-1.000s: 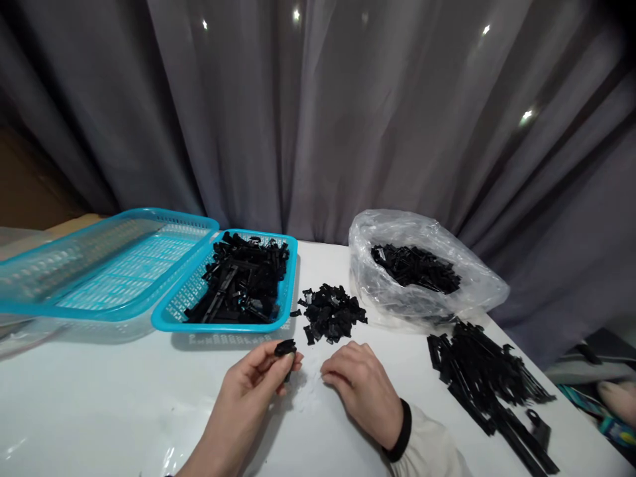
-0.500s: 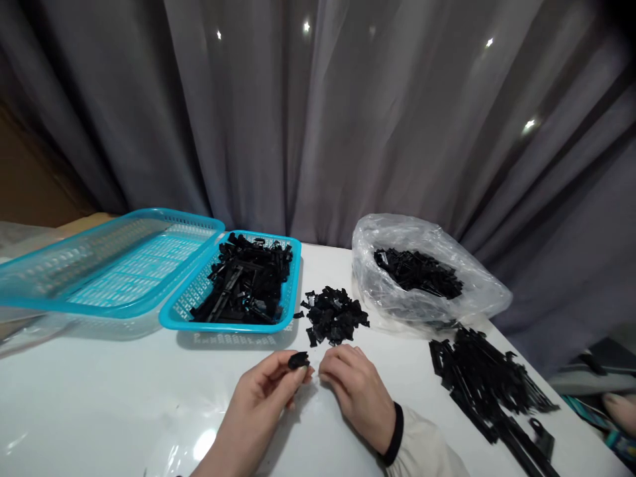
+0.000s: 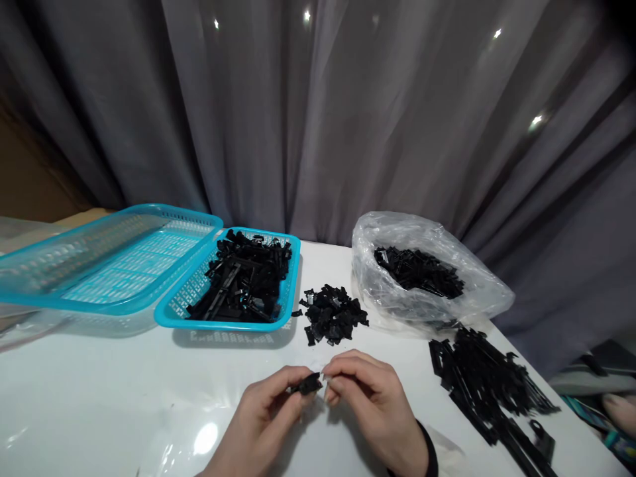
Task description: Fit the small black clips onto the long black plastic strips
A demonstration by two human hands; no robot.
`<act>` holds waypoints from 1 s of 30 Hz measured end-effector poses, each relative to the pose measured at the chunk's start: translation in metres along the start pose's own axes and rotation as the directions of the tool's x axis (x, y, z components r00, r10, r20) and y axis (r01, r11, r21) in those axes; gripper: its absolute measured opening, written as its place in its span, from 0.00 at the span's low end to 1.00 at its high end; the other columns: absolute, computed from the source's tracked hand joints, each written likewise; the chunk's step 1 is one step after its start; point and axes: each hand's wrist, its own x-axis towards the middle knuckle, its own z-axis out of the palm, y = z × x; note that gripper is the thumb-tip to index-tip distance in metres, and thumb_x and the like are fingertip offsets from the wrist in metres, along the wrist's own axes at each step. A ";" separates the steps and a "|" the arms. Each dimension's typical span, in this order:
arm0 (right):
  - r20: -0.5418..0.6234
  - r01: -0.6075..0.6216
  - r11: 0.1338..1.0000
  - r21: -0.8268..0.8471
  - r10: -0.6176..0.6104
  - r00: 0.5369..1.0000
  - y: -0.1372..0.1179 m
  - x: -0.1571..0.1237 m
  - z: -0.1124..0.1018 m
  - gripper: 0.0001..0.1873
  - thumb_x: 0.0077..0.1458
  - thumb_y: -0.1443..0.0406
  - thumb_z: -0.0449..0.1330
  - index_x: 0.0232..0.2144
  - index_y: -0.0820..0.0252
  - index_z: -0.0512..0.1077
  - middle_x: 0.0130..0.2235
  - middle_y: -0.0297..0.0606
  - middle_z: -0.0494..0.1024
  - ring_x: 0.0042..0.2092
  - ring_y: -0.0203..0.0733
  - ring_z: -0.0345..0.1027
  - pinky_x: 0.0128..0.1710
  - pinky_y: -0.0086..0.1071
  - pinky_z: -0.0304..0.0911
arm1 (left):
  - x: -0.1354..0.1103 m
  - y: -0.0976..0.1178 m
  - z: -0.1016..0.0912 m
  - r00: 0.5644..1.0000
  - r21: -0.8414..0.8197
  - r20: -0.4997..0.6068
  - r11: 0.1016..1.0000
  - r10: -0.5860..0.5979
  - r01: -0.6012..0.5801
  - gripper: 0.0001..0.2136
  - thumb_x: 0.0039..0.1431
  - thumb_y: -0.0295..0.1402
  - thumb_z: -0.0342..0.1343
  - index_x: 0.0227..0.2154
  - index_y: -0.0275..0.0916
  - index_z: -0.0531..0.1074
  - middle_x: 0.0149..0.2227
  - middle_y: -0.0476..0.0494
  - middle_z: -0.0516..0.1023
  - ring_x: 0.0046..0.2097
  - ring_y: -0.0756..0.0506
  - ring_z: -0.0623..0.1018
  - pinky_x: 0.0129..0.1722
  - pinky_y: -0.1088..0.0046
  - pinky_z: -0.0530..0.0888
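Observation:
My left hand (image 3: 261, 414) pinches a small black plastic piece (image 3: 309, 383) between thumb and fingers, just above the white table. Close to the right end of that piece, my right hand (image 3: 375, 401) has its thumb and forefinger pressed together. Whether anything small sits in that right pinch cannot be made out. Beyond both hands lies a heap of small black plastic pieces (image 3: 334, 315).
At the left, a blue basket (image 3: 166, 317) holds black plastic parts, beside a larger blue basket (image 3: 114, 307). A clear plastic bag (image 3: 477, 298) of black parts stands at the right. Long black strips (image 3: 484, 377) lie near the table's right edge. A grey curtain (image 3: 328, 119) hangs behind.
Both hands have come slightly nearer to me. The black piece has shifted right and down in my left hand, and my right hand has turned so its pinch faces the piece.

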 end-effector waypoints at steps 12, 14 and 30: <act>0.020 0.027 0.997 -0.072 -0.025 0.999 0.002 -0.002 0.003 0.12 0.51 0.75 0.61 0.33 0.54 0.80 0.32 0.36 0.72 0.35 0.34 0.69 0.35 0.24 0.63 | -0.001 -0.016 0.001 0.992 0.173 0.026 0.977 0.125 -0.128 0.09 0.62 0.32 0.50 0.39 0.39 0.74 0.35 0.45 0.79 0.36 0.46 0.77 0.37 0.76 0.73; 0.015 0.039 0.996 -0.076 -0.038 0.999 0.003 -0.002 0.003 0.13 0.51 0.74 0.61 0.33 0.53 0.81 0.32 0.36 0.73 0.34 0.34 0.69 0.34 0.24 0.64 | -0.001 -0.014 0.001 0.992 0.169 0.024 0.977 0.128 -0.130 0.08 0.62 0.32 0.50 0.38 0.39 0.74 0.33 0.46 0.79 0.35 0.47 0.77 0.37 0.76 0.73; 0.165 -0.285 0.884 0.372 0.239 0.957 0.007 0.000 0.006 0.05 0.48 0.67 0.65 0.31 0.60 0.78 0.35 0.37 0.69 0.34 0.33 0.64 0.35 0.25 0.60 | 0.000 -0.015 -0.005 0.918 0.274 0.146 0.877 0.368 -0.395 0.10 0.64 0.25 0.47 0.42 0.43 0.71 0.36 0.48 0.77 0.37 0.49 0.76 0.37 0.77 0.70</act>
